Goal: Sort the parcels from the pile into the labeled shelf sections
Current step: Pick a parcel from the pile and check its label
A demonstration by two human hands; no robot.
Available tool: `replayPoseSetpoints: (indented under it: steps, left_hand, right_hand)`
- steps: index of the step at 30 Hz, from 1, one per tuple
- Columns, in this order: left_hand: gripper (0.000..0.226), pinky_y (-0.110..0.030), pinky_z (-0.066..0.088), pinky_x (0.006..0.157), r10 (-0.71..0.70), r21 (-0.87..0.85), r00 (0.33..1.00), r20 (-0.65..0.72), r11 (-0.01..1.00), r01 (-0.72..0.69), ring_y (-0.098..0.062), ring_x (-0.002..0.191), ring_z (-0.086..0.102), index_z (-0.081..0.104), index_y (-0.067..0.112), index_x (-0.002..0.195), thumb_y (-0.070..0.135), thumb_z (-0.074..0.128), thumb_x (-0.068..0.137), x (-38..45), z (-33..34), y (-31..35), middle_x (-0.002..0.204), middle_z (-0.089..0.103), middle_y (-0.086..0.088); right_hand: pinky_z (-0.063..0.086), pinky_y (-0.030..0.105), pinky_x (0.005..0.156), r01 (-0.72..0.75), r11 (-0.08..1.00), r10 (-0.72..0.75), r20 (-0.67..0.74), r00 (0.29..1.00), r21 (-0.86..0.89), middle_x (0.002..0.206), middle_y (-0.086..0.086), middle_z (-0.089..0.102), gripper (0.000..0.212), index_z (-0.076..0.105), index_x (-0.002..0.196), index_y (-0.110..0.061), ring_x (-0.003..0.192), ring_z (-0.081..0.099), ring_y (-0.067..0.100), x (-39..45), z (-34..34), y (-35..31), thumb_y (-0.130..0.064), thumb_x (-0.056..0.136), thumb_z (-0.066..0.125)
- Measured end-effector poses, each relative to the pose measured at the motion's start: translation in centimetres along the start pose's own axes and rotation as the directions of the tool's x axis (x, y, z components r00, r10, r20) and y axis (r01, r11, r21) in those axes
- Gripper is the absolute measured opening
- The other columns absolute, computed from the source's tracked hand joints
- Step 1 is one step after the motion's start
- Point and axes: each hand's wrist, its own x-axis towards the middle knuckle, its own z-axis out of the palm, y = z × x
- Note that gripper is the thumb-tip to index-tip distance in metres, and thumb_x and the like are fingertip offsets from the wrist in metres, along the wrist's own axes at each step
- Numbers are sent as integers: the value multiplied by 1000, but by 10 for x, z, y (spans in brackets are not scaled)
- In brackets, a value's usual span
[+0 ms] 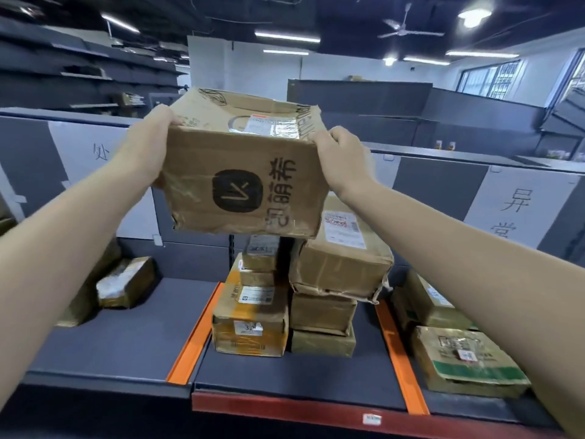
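Here, left hand (148, 144) and right hand (340, 160) clamp the side edges of a large carton (240, 172) held above the middle shelf section (294, 372); likely best lowered level onto the taller stack (335, 270), square, lest it topple.

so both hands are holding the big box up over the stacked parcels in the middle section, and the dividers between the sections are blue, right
Not quite: the dividers are orange, not blue, as the head view shows. The rest holds: the left hand and right hand each have a grip on the big box, held up over the stacked parcels in the middle section.
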Motion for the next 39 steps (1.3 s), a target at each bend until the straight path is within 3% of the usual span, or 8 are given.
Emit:
replayPoseSetpoints:
  steps: [6, 10, 12, 17, 22, 28, 33, 39]
  left_hand:
    - [47, -45, 50, 81, -28, 33, 998, 50, 999, 27, -30, 91, 56, 55, 26, 99, 58, 39, 68, 36, -21, -18, 104, 59, -10]
    - [35, -45, 49, 87, -31, 72, 991, 127, 997, 22, -29, 89, 56, 54, 25, 90, 52, 33, 83, 54, -20, -43, 101, 58, -9]
    - [40, -52, 48, 95, -63, 125, 985, 159, 991, 44, -35, 99, 56, 53, 26, 87, 57, 29, 78, 59, -19, -58, 106, 59, -12]
    - [38, -55, 47, 95, -154, 130, 957, 245, 984, 125, -39, 104, 56, 56, 32, 82, 59, 29, 76, 62, -4, -95, 108, 59, -13]
    - [47, -52, 52, 90, -223, 96, 937, 267, 974, 205, -39, 100, 60, 62, 33, 87, 65, 33, 66, 63, 8, -119, 108, 64, -13]
    - [50, -55, 49, 93, -212, 138, 940, 266, 974, 180, -34, 96, 59, 60, 37, 84, 67, 27, 62, 62, 9, -130, 107, 63, -8]
    - [44, -55, 51, 90, -185, 177, 940, 287, 974, 138, -32, 92, 60, 58, 39, 87, 64, 29, 67, 48, 12, -135, 105, 62, -4]
    - [41, -54, 51, 89, -156, 170, 951, 268, 979, 112, -33, 93, 59, 58, 36, 88, 61, 30, 73, 41, 17, -136, 110, 60, -4]
  right_hand:
    - [46, 37, 70, -37, 999, 36, 47, 998, 8, 74, -3, 56, 35, 57, 83, -15, 71, 51, 14, 8, 41, -12, -41, 97, 39]
    - [56, 48, 78, -129, 992, 129, 109, 986, -11, 70, 5, 55, 37, 53, 73, -16, 69, 57, 24, 13, 59, -7, -48, 87, 42]
    - [56, 42, 75, -174, 983, 180, 131, 975, -61, 66, 5, 50, 41, 44, 64, -18, 65, 53, 23, 13, 65, -2, -51, 87, 43]
    - [27, 31, 55, -179, 933, 243, 182, 953, -311, 56, -1, 33, 43, 32, 55, -18, 57, 35, 18, 9, 70, 15, -36, 90, 50]
    - [38, 34, 66, -154, 889, 270, 223, 937, -431, 70, 3, 55, 22, 52, 67, -17, 76, 52, 24, 8, 74, 29, -32, 82, 56]
    - [38, 36, 67, -136, 886, 245, 200, 949, -443, 71, 7, 54, 27, 61, 67, -8, 82, 48, 28, 10, 75, 35, -33, 76, 60]
    - [51, 42, 88, -151, 915, 259, 259, 930, -373, 99, 2, 68, 29, 71, 93, -15, 96, 58, 22, 3, 69, 48, -39, 77, 66]
    - [32, 19, 64, -158, 952, 235, 292, 927, -263, 101, -11, 56, 29, 66, 105, -23, 94, 48, 11, -7, 61, 59, -44, 85, 64]
